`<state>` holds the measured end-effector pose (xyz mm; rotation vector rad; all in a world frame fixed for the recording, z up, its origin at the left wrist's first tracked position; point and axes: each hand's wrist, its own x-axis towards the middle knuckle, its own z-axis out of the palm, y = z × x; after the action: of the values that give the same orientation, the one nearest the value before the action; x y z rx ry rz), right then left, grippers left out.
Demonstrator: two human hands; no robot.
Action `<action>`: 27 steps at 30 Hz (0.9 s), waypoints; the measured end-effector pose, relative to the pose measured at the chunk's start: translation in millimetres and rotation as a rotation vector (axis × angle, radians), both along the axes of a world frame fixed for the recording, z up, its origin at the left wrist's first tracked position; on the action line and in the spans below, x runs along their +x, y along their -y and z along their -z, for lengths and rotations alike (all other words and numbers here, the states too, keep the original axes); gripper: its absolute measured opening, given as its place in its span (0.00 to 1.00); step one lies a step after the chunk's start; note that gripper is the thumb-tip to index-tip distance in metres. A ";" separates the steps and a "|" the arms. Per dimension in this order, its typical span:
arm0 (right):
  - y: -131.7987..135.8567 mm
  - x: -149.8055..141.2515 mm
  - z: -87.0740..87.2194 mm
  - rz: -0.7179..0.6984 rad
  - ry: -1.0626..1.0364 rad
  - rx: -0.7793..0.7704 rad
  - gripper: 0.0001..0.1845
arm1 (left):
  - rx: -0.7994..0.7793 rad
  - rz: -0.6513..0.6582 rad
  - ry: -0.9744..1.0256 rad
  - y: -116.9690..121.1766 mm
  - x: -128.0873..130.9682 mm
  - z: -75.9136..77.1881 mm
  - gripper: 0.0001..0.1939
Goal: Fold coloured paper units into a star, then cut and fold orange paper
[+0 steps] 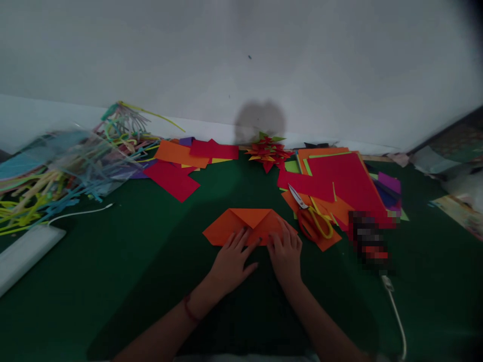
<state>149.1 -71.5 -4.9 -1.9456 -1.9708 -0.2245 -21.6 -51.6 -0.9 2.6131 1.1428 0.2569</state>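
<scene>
We see both hands flat on a folded orange paper (249, 226) that lies on the green surface (113, 271), straight ahead of the person and close in. The left hand (233, 259) lies open, fingers spread over the lower left of the sheet; it grips nothing and seems to serve as a weight so the sheet cannot slide. The right hand (286, 251) is open too, fingers together and laid along the right flap, pressing down as one would to set a crease. The paper shows two flaps meeting at a centre line, with a point at each side.

Yellow-handled scissors (313, 216) lie just right of the right hand, on an orange scrap, blades away from the person, in easy reach. A stack of red paper (347, 181) sits behind them, with purple and green sheets showing beneath. A finished red and orange paper flower (268, 152) rests against the white wall (241, 60), well apart from the hands. Loose red and orange sheets (184, 161) lie at back left. A clear bag of coloured pipe cleaners (68, 166) is pushed to the far left. A white cable (396, 317) trails at near right.
</scene>
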 end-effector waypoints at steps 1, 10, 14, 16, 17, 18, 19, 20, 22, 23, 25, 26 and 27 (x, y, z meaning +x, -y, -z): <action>1.2 1.7 0.5 0.017 -0.004 -0.007 0.09 | 0.000 -0.001 0.002 0.0 0.0 0.4 0.29; 3.8 21.3 -8.7 0.056 -0.090 0.011 0.16 | 0.023 0.001 0.009 -0.4 -1.3 4.5 0.30; -25.1 15.7 -24.7 0.046 -0.254 0.159 0.12 | 0.016 0.015 0.011 -1.1 -2.1 5.1 0.31; -45.1 6.5 -28.2 0.036 -0.279 0.192 0.14 | 0.014 0.015 0.005 -0.9 -2.2 4.6 0.30; -54.3 1.1 -27.9 0.026 -0.272 0.199 0.15 | 0.014 0.015 0.002 -0.6 -2.1 4.2 0.30; -62.2 -4.4 -26.1 0.022 -0.257 0.208 0.16 | 0.014 0.015 -0.003 -0.4 -2.0 3.7 0.30; -68.5 -9.5 -23.1 0.030 -0.241 0.200 0.17 | 0.012 0.017 -0.008 -0.1 -1.9 3.2 0.30; -73.1 -13.9 -19.1 0.031 -0.221 0.173 0.18 | 0.009 0.018 -0.014 0.0 -1.8 2.8 0.30; -77.9 -19.8 -9.5 0.034 -0.184 0.136 0.20 | 0.001 0.016 -0.020 0.2 -1.8 2.1 0.30; -78.7 -21.2 -4.8 0.038 -0.171 0.120 0.20 | -0.002 0.013 -0.020 0.2 -1.8 1.9 0.30; -79.1 -21.8 3.3 0.048 -0.157 0.095 0.21 | -0.006 0.008 -0.015 0.3 -2.1 1.5 0.30; -79.2 -21.4 6.2 0.048 -0.153 0.085 0.21 | -0.008 0.007 -0.013 0.3 -2.1 1.2 0.30; -79.5 -20.8 8.4 0.045 -0.153 0.078 0.21 | -0.009 0.004 -0.011 0.4 -2.1 1.0 0.30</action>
<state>128.3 8.0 -13.4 -1.9001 -1.7964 -0.1569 -23.6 -52.0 -1.9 2.6125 1.1394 0.2363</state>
